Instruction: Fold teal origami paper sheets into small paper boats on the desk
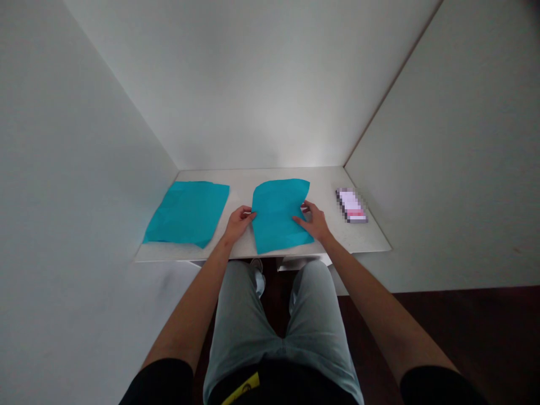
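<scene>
Two teal sheets lie flat on a white tabletop (240, 247). The left sheet (185, 212) lies apart from my hands, and a second, curved-edged teal sheet (275, 216) lies in the middle. My left hand (239, 223) grips that middle sheet's left edge between fingers and thumb. My right hand (314, 221) holds its right edge near a notch, with the thumb on top. The fingertips are partly hidden by the sheet.
A pixelated flat object (351, 205) lies at the tabletop's right side. White walls (253, 84) rise behind and beside the tabletop. My legs in grey-green shorts (253, 315) show below its front edge, above a dark floor (464, 337).
</scene>
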A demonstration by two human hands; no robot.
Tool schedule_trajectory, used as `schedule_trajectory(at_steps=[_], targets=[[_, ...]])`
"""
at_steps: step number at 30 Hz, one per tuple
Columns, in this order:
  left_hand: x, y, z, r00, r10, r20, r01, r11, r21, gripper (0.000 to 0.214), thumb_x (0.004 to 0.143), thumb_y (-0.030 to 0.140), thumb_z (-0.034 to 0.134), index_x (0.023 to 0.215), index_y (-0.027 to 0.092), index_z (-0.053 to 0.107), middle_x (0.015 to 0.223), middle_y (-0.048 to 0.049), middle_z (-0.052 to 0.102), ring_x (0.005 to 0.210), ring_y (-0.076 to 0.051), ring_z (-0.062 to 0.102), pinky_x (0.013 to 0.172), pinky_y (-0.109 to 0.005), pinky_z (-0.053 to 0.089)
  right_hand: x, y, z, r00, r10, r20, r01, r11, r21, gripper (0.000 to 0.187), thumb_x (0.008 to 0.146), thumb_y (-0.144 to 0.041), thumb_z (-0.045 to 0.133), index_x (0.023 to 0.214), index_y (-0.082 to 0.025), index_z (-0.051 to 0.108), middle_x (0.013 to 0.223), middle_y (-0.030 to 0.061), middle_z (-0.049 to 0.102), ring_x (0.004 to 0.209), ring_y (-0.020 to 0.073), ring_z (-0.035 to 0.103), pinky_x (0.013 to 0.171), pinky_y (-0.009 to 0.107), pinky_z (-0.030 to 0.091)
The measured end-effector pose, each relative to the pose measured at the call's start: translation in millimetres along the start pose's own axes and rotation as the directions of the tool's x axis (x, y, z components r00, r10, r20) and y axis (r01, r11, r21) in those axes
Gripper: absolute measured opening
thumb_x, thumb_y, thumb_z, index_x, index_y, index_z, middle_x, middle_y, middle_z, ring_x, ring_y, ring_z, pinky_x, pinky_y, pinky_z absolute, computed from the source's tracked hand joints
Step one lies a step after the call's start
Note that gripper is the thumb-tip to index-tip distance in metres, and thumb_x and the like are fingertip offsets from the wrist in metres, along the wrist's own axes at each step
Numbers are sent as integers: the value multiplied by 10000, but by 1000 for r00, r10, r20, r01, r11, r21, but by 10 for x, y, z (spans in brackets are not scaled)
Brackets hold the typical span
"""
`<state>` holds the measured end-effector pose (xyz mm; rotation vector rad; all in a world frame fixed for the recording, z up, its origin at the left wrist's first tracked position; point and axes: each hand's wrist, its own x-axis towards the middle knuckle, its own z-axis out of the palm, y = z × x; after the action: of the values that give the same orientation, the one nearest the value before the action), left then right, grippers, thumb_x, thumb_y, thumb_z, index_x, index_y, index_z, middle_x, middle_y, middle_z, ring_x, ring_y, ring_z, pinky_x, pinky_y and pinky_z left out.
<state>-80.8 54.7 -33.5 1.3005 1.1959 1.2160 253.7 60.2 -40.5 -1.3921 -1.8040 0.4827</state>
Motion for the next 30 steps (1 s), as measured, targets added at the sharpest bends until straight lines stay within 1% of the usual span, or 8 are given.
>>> schedule_trajectory(at_steps=[5,9,13,16,20,25,27,30], targets=[[13,-13,-29,1000,-3,31,2,1000,20,468,720,562,859,995,227,681,971,-44,803,871,-222,750,840,-368,609,41,63,-7,1000,-18,-4,18,1000,-26,456,908,-612,697,1176,-247,743,1123,99,747,945,280,704,886,461,604],[17,-8,-37,998,-6,62,1,997,77,490,766,510,799,1145,211,718,1095,-67,802,969,-240,757,913,-405,615,64,90,-11,997,-50,50,53,997,-57,299,931,-520,650,900,-243,756,1063,84,714,977,271,697,911,436,596],[24,19,-38,997,-22,68,11,988,151,308,819,407,736,1044,199,773,1019,-69,798,1011,-257,745,977,-428,605,65,71,-27,998,-38,54,39,999,-17,259,947,-426,626,1017,-251,804,1123,81,738,1082,293,698,999,469,586],[16,54,-30,998,48,44,-57,972,228,174,827,276,693,949,203,794,1126,-80,777,1098,-249,725,1057,-425,581,54,46,-44,997,-41,71,38,998,41,249,920,-343,640,1048,-246,831,1165,93,745,1124,300,703,1049,484,578],[-7,81,-6,989,145,4,-139,942,307,241,889,193,578,962,208,807,1251,-95,725,1221,-232,685,1177,-432,517,44,42,-58,996,-40,75,33,995,98,268,907,-256,609,1003,-265,859,1245,97,733,1183,286,699,1117,499,550],[-22,119,9,969,181,-170,-116,936,331,364,968,170,442,1160,201,750,1320,-111,708,1327,-239,638,1232,-449,467,48,66,-65,998,-54,6,53,993,105,388,942,-205,481,1037,-262,852,1282,90,739,1234,274,684,1147,512,526],[-65,183,55,969,208,-133,-140,907,397,352,1001,206,455,1223,203,727,1354,-116,708,1366,-253,622,1253,-464,443,46,58,-63,998,-44,-46,50,991,121,412,985,-236,438,1098,-247,834,1247,97,750,1220,273,685,1141,512,527],[-210,315,245,958,274,79,-267,765,586,325,1025,290,549,1296,234,720,1473,-108,683,1529,-293,508,1336,-527,315,32,20,-56,996,-66,-61,72,992,102,369,1044,-370,488,1179,-245,807,1227,106,752,1203,286,683,1110,516,540]])
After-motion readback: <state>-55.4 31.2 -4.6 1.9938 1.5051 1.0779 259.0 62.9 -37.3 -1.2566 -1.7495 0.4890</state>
